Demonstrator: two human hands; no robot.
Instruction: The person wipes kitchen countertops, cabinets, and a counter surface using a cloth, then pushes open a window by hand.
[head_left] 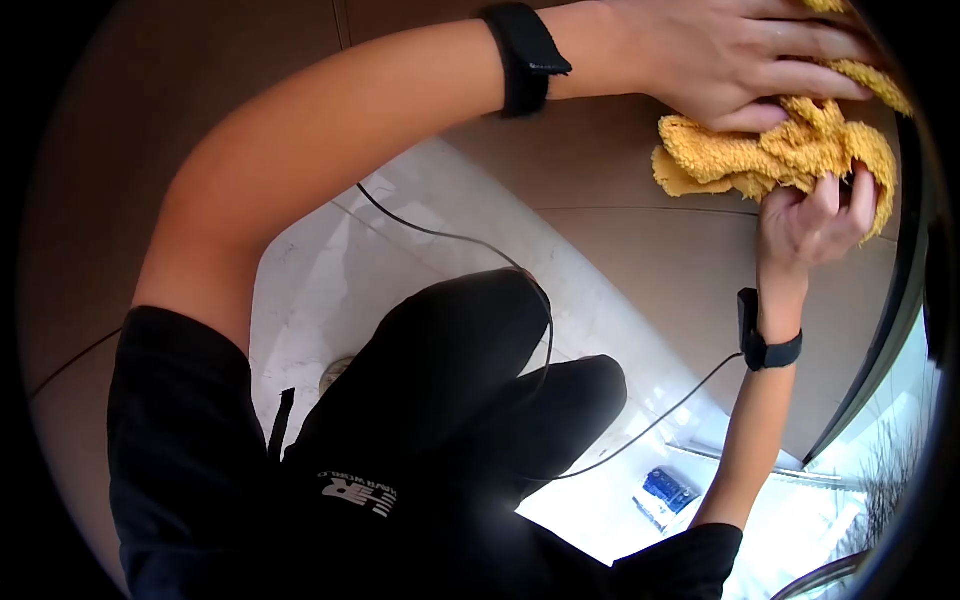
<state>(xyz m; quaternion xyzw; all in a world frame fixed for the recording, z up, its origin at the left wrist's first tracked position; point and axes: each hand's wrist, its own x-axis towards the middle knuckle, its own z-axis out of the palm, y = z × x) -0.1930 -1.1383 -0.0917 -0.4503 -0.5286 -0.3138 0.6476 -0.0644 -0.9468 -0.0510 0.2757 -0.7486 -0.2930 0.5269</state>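
A fluffy yellow cloth [720, 158] lies bunched against the brown tiled surface [600, 160] at the upper right. My left hand [740, 60] reaches across from the left and rests on the cloth's upper part, its fingers stretched out. Just below it, my right hand [815, 222] has its fingers curled into the lower folds of the same cloth. Some of its fingertips are hidden in the fabric. Each wrist wears a black strap.
A thin black cable [640, 436] runs from the right wrist strap past my knees. Below is a pale, marbled floor [310, 270]. A blue and white packet [668, 492] lies at the lower right, near a dark-framed glass edge [868, 370] and thin dark twigs [885, 490].
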